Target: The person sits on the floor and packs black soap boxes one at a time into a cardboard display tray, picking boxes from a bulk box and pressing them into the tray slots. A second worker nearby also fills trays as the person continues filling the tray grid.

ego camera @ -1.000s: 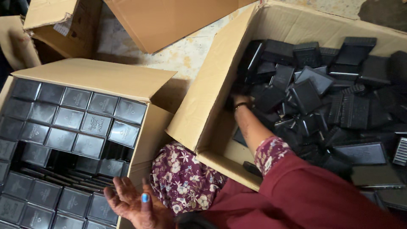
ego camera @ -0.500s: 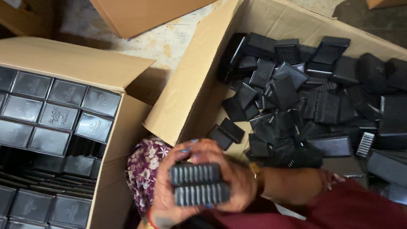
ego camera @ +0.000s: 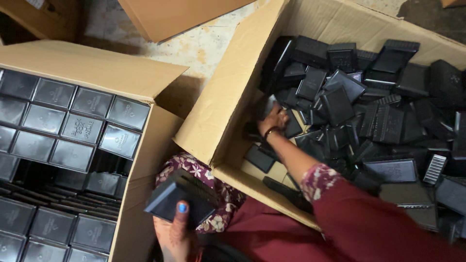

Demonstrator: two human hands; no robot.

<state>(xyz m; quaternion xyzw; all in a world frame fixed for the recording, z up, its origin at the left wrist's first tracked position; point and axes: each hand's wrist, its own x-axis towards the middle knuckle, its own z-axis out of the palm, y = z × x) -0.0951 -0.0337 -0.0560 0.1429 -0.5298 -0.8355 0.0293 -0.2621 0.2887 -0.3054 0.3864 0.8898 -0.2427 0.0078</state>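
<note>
Two cardboard boxes, a heap of black plastic cases, and both your hands busy.

Your left hand [ego camera: 175, 232], bottom centre, has its grip clenched on a small stack of black cases [ego camera: 182, 198], matte and flat with a ribbed edge, thumb pressed on top; the lower part of the hand is cut off by the frame. Your right hand [ego camera: 273, 120] reaches into the right-hand cardboard box [ego camera: 228, 97], mid-frame, resting among the loose cases [ego camera: 369, 106] jumbled at all angles; the fingers are blurred and buried, so I can't tell whether that grip has closed on anything. The left-hand box [ego camera: 92, 65] holds glossy square-faced cases packed in neat rows [ego camera: 73, 116], with its lower rows dim and hard to make out.
</note>
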